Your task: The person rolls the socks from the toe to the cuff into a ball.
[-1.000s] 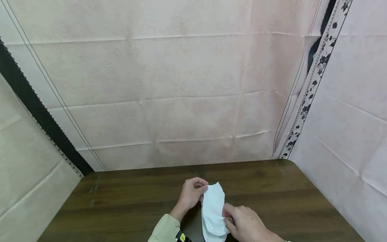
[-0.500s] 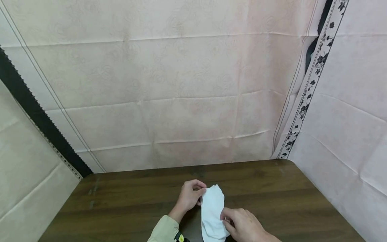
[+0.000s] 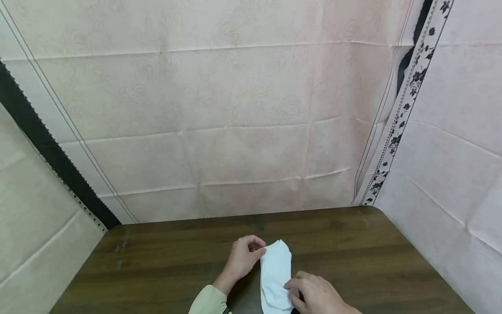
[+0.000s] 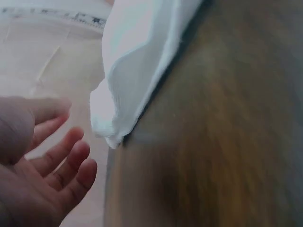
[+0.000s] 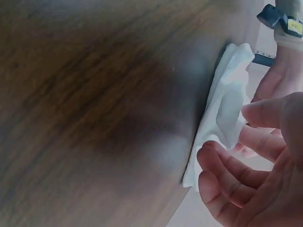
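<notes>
Sock (image 3: 276,274) now flatter on surface (image 3: 157,266), left hand (image 3: 241,257) pinching its far end, right hand (image 3: 313,294) shifted lower with relaxed fingers pressing the near part.

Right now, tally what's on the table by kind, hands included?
White sock: 1, lying on the wooden table
Hands: 2, left hand at the sock's far end, right hand at its near end
Total: 3
</notes>
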### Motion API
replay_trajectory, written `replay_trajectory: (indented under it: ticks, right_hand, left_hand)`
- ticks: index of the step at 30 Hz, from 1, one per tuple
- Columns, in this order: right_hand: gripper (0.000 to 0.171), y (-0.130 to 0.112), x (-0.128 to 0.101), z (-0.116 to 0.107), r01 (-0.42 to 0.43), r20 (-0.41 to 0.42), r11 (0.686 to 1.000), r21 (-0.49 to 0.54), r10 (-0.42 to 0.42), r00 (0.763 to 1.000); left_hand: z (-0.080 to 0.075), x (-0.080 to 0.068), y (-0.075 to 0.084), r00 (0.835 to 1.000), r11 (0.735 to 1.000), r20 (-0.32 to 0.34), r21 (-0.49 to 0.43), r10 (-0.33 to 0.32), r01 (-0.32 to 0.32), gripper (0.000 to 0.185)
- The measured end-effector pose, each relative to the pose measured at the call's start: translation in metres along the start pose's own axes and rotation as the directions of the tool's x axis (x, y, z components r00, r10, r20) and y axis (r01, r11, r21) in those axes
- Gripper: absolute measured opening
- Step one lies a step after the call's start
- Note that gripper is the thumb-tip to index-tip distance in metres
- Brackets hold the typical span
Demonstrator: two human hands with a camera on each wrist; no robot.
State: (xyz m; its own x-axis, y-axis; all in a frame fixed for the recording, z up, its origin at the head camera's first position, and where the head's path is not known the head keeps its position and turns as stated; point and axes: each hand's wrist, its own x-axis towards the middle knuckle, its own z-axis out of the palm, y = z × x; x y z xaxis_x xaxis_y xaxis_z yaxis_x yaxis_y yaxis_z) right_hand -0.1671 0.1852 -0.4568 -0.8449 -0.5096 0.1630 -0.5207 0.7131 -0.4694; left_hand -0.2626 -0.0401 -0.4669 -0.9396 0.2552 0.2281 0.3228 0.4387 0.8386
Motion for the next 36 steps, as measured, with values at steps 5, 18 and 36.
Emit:
replay_trajectory:
  ticks: [5, 18, 36]
  right_hand:
    - [0.022, 0.0, -0.001, 0.0, 0.08, -0.079, 0.991, -0.107, -0.088, 0.993]
    - [0.018, 0.003, 0.004, 0.007, 0.553, -0.22, 0.792, -0.26, -0.606, 0.764]
    - [0.021, 0.012, 0.001, 0.02, 0.552, -0.074, 0.805, -0.214, -0.577, 0.813]
  left_hand:
    - [-0.009, -0.02, 0.009, 0.981, 0.986, 0.129, 0.061, 0.145, -0.154, 0.008]
    - [-0.033, -0.069, 0.019, 0.765, 0.775, 0.49, 0.248, 0.418, -0.582, 0.025]
    - [-0.02, -0.072, 0.005, 0.654, 0.692, 0.628, 0.244, 0.422, -0.68, 0.023]
